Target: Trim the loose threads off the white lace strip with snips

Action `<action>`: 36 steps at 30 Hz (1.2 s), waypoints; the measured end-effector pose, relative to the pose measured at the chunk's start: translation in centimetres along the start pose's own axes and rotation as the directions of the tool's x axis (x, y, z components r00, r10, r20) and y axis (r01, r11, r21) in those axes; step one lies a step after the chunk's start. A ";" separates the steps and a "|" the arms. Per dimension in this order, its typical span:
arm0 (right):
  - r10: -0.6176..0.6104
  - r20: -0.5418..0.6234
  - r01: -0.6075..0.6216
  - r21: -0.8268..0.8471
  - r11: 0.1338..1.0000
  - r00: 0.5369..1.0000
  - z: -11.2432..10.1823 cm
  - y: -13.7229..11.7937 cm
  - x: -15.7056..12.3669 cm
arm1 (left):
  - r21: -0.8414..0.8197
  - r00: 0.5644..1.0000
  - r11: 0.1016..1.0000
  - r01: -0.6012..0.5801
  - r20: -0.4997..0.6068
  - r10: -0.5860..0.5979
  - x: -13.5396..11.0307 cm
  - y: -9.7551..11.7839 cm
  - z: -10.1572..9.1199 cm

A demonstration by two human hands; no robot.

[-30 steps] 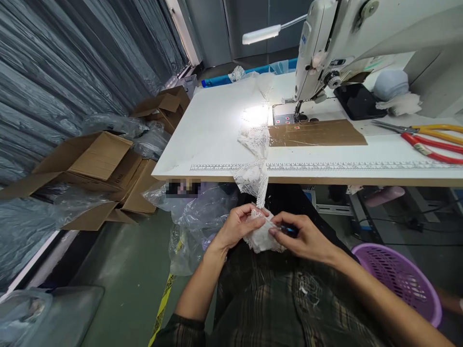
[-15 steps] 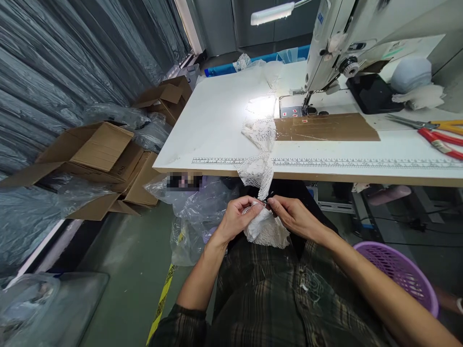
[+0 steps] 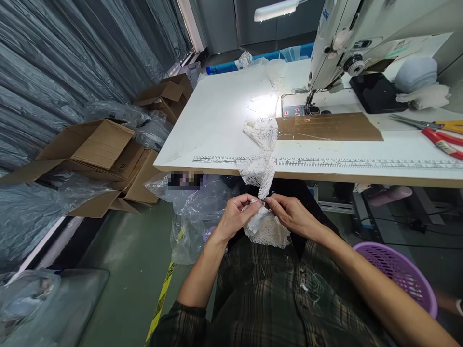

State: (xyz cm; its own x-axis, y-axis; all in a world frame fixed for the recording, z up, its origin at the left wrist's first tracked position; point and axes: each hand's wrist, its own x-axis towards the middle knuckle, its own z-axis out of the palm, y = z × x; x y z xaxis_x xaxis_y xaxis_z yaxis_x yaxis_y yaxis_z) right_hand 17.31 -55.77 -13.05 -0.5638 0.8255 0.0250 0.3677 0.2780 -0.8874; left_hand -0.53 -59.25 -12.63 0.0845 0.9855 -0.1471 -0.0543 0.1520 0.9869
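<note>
A strip of white lace (image 3: pixel 263 132) runs down the white table and over its front edge to my hands. My left hand (image 3: pixel 240 214) is closed, with thumb and forefinger pinching the lace just below the edge. Close beside it, my right hand (image 3: pixel 291 212) is also closed in a pinch. Something small and dark shows at its fingertips; its kind cannot be made out. A gathered bunch of white lace (image 3: pixel 269 231) hangs below both hands, over my lap. Part of the lace is hidden behind my fingers.
A sewing machine (image 3: pixel 336 48) stands on the white table (image 3: pixel 213 115), with brown cardboard (image 3: pixel 329 127) before it. Red-handled scissors (image 3: pixel 439 142) lie at the right. Cartons (image 3: pixel 103 147) and plastic bags (image 3: pixel 195 207) are on the left. A purple basket (image 3: pixel 398 270) sits low right.
The view has shifted very slightly. Both hands stay pinched together at the lace, with only small movement at the fingertips.
</note>
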 end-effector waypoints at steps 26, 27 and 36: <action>0.110 -0.082 -0.125 -0.212 0.969 0.991 1.4 4.7 -3.6 | 0.368 0.993 0.924 -0.102 -0.023 0.118 1.8 -3.8 0.2; 0.087 -0.136 -0.119 -0.245 0.962 0.987 1.1 4.7 -3.5 | 0.394 0.988 0.911 -0.125 -0.035 0.151 2.3 -3.8 0.3; -0.013 -0.365 -0.011 -0.064 0.998 0.931 -1.2 0.0 -1.3 | 0.596 0.906 0.711 -0.373 0.069 0.417 1.5 -0.8 3.7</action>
State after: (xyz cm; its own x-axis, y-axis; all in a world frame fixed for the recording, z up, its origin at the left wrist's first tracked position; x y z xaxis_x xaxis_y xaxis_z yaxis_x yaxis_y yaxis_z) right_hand 18.90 -56.26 -12.54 -0.2600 0.9442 0.2022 0.4205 0.2993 -0.8565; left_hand 3.28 -58.17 -13.44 0.1225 0.9512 0.2830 0.5231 -0.3043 0.7961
